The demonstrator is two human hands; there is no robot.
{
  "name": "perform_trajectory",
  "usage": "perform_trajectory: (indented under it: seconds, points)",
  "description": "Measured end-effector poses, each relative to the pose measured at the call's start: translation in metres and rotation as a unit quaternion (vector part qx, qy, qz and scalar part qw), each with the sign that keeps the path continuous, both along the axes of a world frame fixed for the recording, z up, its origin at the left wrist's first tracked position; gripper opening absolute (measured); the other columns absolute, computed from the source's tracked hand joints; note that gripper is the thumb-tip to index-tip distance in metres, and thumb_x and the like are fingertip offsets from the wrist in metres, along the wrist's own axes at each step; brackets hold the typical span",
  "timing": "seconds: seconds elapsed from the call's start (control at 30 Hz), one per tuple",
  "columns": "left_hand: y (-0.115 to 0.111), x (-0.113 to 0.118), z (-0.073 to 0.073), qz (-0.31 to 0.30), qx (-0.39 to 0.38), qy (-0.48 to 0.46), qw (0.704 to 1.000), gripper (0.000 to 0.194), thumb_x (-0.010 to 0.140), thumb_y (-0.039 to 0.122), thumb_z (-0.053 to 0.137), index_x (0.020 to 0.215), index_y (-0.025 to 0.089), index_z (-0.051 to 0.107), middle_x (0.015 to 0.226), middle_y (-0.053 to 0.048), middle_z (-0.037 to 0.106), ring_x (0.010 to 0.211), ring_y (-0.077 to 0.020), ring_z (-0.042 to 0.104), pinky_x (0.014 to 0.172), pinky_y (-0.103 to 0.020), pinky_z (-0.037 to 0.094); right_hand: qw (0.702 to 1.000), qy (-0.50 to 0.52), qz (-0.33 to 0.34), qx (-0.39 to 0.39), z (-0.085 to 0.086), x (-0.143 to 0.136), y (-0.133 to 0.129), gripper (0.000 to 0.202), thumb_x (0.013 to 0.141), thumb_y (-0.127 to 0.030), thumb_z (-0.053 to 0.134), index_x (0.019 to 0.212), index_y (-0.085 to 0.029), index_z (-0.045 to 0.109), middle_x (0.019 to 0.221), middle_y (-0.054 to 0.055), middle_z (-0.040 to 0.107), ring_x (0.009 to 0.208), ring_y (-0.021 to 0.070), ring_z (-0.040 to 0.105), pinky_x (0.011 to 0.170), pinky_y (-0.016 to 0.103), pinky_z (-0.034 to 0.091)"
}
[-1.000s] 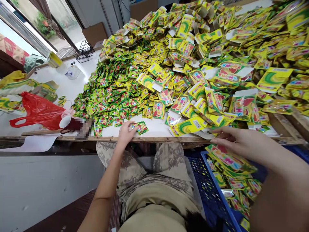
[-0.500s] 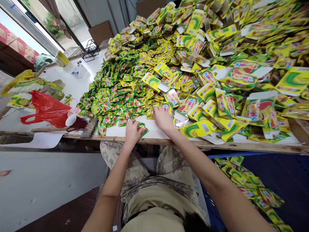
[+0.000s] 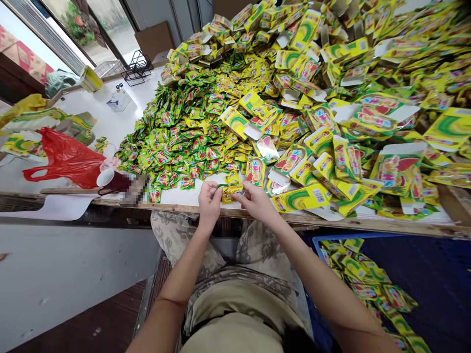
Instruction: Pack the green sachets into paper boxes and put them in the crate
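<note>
Held sachets [image 3: 228, 194] — count unclear — are pinched in the closed fingers of left hand [image 3: 209, 201] and right hand [image 3: 256, 201], above the worktop's [image 3: 189, 197] near edge. Loose sachets [image 3: 172, 142] lie heaped beyond; cartons [image 3: 355, 267] lie in the blue crate [image 3: 319, 250].

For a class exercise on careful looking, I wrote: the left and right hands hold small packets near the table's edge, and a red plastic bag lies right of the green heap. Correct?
One error: the head view shows the red plastic bag left of the green heap. The left hand and right hand do hold small packets near the table's edge.
</note>
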State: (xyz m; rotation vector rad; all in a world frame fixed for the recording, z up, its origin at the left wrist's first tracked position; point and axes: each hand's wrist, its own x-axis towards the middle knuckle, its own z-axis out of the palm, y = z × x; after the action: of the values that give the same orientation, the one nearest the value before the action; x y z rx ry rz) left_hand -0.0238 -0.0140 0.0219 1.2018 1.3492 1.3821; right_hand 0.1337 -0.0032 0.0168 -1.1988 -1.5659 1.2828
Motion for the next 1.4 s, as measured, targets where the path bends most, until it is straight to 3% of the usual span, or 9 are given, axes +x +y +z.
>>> perform_trajectory:
  seconds: [0.13, 0.33, 0.53, 0.73, 0.87, 1.03, 1.17, 1.3, 1.4]
  points:
    - [-0.013, 0.008, 0.009, -0.014, 0.0, -0.031, 0.999, 0.029, 0.082, 0.045, 0.062, 0.086, 0.019, 0.049, 0.056, 0.008, 0.042, 0.049, -0.0061, 0.038, 0.05, -0.019, 0.032, 0.998, 0.046, -0.045, -0.011, -0.007, -0.004, -0.003, 0.039, 0.073, -0.054, 0.066, 0.078, -0.023, 0.042, 0.06, -0.007, 0.044, 0.047, 0.0098, 0.041, 0.044, 0.023, 0.032]
    - [-0.021, 0.015, 0.011, -0.024, -0.021, -0.064, 0.997, 0.04, 0.067, 0.036, 0.078, 0.091, 0.019, 0.05, 0.075, 0.003, 0.06, 0.067, -0.0083, 0.057, 0.065, -0.02, 0.045, 0.999, 0.023, -0.047, 0.002, -0.006, 0.001, -0.011, 0.037, 0.074, -0.052, 0.065, 0.075, -0.023, 0.041, 0.06, -0.006, 0.043, 0.048, 0.0098, 0.038, 0.046, 0.023, 0.03]
    - [-0.015, 0.011, 0.007, -0.048, -0.086, -0.134, 0.986, 0.033, 0.067, 0.038, 0.077, 0.082, 0.017, 0.055, 0.057, 0.007, 0.057, 0.052, -0.0058, 0.051, 0.057, -0.019, 0.041, 0.986, -0.116, -0.001, 0.122, 0.012, 0.026, -0.013, 0.016, 0.085, -0.031, 0.054, 0.074, -0.022, 0.046, 0.07, -0.001, 0.051, 0.066, 0.0154, 0.05, 0.061, 0.027, 0.04]
    - [-0.006, 0.009, 0.01, -0.069, -0.102, -0.088, 0.989, 0.035, 0.066, 0.043, 0.077, 0.076, 0.016, 0.058, 0.055, 0.006, 0.057, 0.049, -0.0056, 0.047, 0.052, -0.019, 0.037, 0.975, -0.138, 0.072, 0.159, 0.023, 0.033, -0.011, 0.007, 0.085, -0.021, 0.055, 0.092, -0.022, 0.058, 0.09, 0.005, 0.065, 0.087, 0.0197, 0.059, 0.077, 0.032, 0.044]
    - [-0.007, 0.014, 0.017, -0.127, -0.093, -0.043, 0.987, 0.032, 0.074, 0.046, 0.07, 0.081, 0.015, 0.061, 0.065, 0.003, 0.06, 0.058, -0.0067, 0.052, 0.057, -0.019, 0.04, 0.988, -0.104, 0.015, 0.109, 0.016, 0.025, -0.011, 0.012, 0.081, -0.026, 0.061, 0.089, -0.022, 0.054, 0.081, 0.002, 0.064, 0.073, 0.0167, 0.06, 0.065, 0.028, 0.045]
    - [-0.01, 0.016, 0.015, -0.183, -0.114, -0.055, 0.975, 0.047, 0.059, 0.026, 0.083, 0.097, 0.018, 0.057, 0.094, -0.003, 0.068, 0.086, -0.0127, 0.063, 0.078, -0.024, 0.048, 0.991, -0.097, -0.019, 0.089, 0.01, 0.022, -0.011, 0.015, 0.081, -0.033, 0.063, 0.083, -0.022, 0.053, 0.075, 0.001, 0.062, 0.068, 0.0166, 0.058, 0.062, 0.029, 0.046]
    - [-0.011, 0.016, 0.009, -0.166, -0.098, -0.041, 0.98, 0.041, 0.063, 0.024, 0.08, 0.096, 0.018, 0.056, 0.094, -0.004, 0.066, 0.086, -0.014, 0.063, 0.077, -0.025, 0.049, 0.989, -0.088, -0.046, 0.11, 0.01, 0.025, -0.012, 0.029, 0.08, -0.033, 0.064, 0.106, -0.021, 0.058, 0.104, 0.01, 0.061, 0.086, 0.0214, 0.061, 0.069, 0.034, 0.051]
    - [-0.009, 0.016, 0.008, -0.184, -0.042, 0.048, 0.981, 0.028, 0.069, 0.023, 0.075, 0.092, 0.018, 0.061, 0.093, -0.005, 0.063, 0.088, -0.016, 0.061, 0.08, -0.028, 0.05, 0.991, -0.06, 0.067, 0.103, 0.013, 0.032, -0.015, 0.047, 0.084, -0.035, 0.059, 0.129, -0.025, 0.052, 0.128, 0.01, 0.058, 0.11, 0.0243, 0.059, 0.087, 0.038, 0.049]
    - [-0.005, 0.018, 0.01, -0.196, -0.014, 0.135, 0.971, 0.022, 0.068, 0.022, 0.075, 0.087, 0.018, 0.064, 0.093, -0.005, 0.06, 0.09, -0.0172, 0.058, 0.078, -0.028, 0.049, 0.989, -0.088, 0.089, 0.082, 0.014, 0.037, -0.018, 0.035, 0.082, -0.033, 0.061, 0.116, -0.025, 0.062, 0.111, 0.005, 0.069, 0.099, 0.0238, 0.064, 0.082, 0.035, 0.049]
